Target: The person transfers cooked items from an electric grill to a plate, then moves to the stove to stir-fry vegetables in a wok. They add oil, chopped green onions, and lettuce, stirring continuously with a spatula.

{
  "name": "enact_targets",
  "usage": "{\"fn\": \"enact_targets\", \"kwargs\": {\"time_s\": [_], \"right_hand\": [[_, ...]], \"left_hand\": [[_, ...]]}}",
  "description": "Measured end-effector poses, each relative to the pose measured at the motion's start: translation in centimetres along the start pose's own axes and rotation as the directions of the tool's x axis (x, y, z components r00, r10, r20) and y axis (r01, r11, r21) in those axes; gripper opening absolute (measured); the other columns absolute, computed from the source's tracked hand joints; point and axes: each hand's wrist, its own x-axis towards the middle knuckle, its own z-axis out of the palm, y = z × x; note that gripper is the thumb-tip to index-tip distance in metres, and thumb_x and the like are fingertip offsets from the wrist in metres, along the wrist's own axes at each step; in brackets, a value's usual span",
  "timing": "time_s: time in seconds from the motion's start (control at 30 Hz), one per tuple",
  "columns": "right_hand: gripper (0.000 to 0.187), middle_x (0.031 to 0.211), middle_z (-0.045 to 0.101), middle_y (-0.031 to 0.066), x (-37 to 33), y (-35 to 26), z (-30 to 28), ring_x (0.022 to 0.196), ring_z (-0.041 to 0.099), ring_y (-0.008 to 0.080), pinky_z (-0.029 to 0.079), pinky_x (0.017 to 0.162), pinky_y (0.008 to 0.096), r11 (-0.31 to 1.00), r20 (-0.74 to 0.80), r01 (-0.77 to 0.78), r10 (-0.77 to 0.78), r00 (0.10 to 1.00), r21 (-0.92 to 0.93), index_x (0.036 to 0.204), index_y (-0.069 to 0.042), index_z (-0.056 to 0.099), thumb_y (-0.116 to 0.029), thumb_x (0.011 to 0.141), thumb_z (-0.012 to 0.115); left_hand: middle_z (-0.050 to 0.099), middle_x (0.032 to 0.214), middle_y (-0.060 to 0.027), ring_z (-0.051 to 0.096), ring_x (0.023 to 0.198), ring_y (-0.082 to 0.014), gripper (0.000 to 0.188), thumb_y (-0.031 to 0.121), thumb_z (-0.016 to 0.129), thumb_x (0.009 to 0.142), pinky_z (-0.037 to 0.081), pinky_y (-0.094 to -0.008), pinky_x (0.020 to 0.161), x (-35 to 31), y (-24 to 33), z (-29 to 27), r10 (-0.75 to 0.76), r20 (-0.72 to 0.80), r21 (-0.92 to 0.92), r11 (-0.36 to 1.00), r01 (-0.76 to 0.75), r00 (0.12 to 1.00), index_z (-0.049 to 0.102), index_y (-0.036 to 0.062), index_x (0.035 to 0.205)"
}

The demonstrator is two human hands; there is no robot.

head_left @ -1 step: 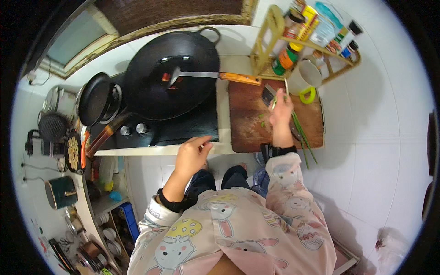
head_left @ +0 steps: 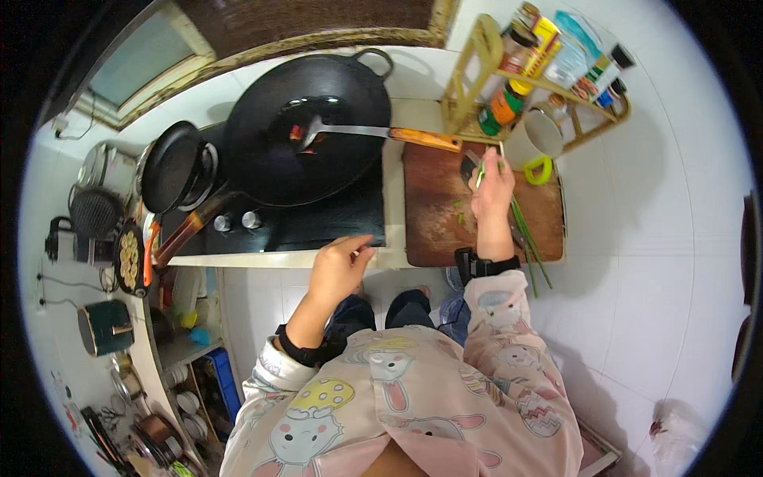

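In the head view, we look down on our two bare hands at a cream kitchen desk (head_left: pixel 395 199). Our right forearm reaches forward over a brown cutting board (head_left: pixel 433 215); the right hand (head_left: pixel 494 191) has its fingers closed in a pinch on some green pieces (head_left: pixel 480 172), mostly hidden by the grip. Our left arm angles forward and inward, and the left hand (head_left: pixel 340 266) hangs near the desk's front edge, its fingers loosely bent, a small gap beside the thumb, with nothing visible in them.

Long green stalks (head_left: pixel 521 222), slim and smooth, lie on the board's right side, beside the right wrist, their ends passing its near edge. Small chopped green bits (head_left: pixel 458 213) dot the wood. A knife (head_left: pixel 468 168), partly covered by the right hand, shows a dark blade. To the left sits a black wok (head_left: pixel 310 175).
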Motion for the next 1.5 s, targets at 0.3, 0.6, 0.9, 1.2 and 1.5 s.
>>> {"fn": "enact_targets", "kwargs": {"time_s": [0.3, 0.6, 0.9, 1.2, 1.5], "right_hand": [[0.043, 0.085, 0.065, 0.018, -6.1, -0.8, 20.2, 0.084, 0.062, 0.0313, 0.046, 0.08, 0.0379, 0.569, 0.673, 0.748, -0.406, 0.618, -0.342, 0.088, 0.001, 0.064, -0.04, 0.093, 0.051], [0.023, 0.1, 0.063, 0.0144, -5.0, 0.3, 21.1, 0.098, 0.06, 0.0209, 0.05, 0.081, 0.0334, 0.982, 0.595, 0.135, -0.031, 0.803, -0.13, 0.112, -0.002, 0.05, -0.018, 0.1, 0.039], [0.021, 0.07, 0.058, 0.0047, -1.4, -3.5, 1.3, 0.056, 0.054, 0.0106, 0.04, 0.045, 0.0258, 0.904, 0.273, 0.272, -0.184, 0.944, -0.331, 0.102, -0.002, 0.059, -0.02, 0.092, 0.058], [0.031, 0.107, 0.059, 0.0262, -1.6, 11.4, -7.9, 0.102, 0.057, 0.0403, 0.049, 0.083, 0.0412, -0.078, 0.316, 0.311, -0.058, 0.947, -0.947, 0.108, 0.0, 0.061, -0.01, 0.079, 0.066], [0.017, 0.089, 0.064, 0.0272, 1.2, 12.3, -9.2, 0.086, 0.062, 0.0399, 0.05, 0.079, 0.044, -0.09, 0.412, 0.443, 0.237, 0.88, -0.892, 0.078, 0.003, 0.067, -0.011, 0.071, 0.06]], "left_hand": [[0.064, 0.077, -0.0124, 0.061, 0.063, -0.0199, 0.023, 0.01, 0.068, 0.08, 0.048, -0.0289, 0.058, -1.0, 0.3, -3.4, 0.011, -0.127, -0.017, 1.0, -0.013, 0.992, 0.067, 0.0014, 0.101], [0.066, 0.079, -0.0122, 0.062, 0.064, -0.0188, 0.023, 0.008, 0.068, 0.079, 0.048, -0.0278, 0.058, -1.2, -0.4, -4.3, -0.046, -0.152, -0.039, 0.998, 0.041, 0.987, 0.068, 0.0017, 0.101], [0.065, 0.078, -0.0142, 0.062, 0.063, -0.0232, 0.023, 0.01, 0.068, 0.078, 0.049, -0.0295, 0.059, 0.7, 0.2, -1.6, 0.001, -0.098, -0.098, 0.995, -0.01, 0.995, 0.068, 0.0009, 0.099], [0.066, 0.078, -0.0142, 0.062, 0.061, -0.0226, 0.023, 0.01, 0.068, 0.078, 0.05, -0.0294, 0.058, 1.1, 1.5, 0.5, 0.031, -0.012, -0.02, 0.999, -0.031, 0.999, 0.068, 0.0011, 0.1], [0.067, 0.081, -0.0149, 0.063, 0.061, -0.0229, 0.022, 0.01, 0.067, 0.079, 0.05, -0.0299, 0.058, -1.0, 2.1, 1.4, -0.071, -0.032, 0.006, 0.997, 0.072, 0.997, 0.069, 0.0018, 0.1]]}}
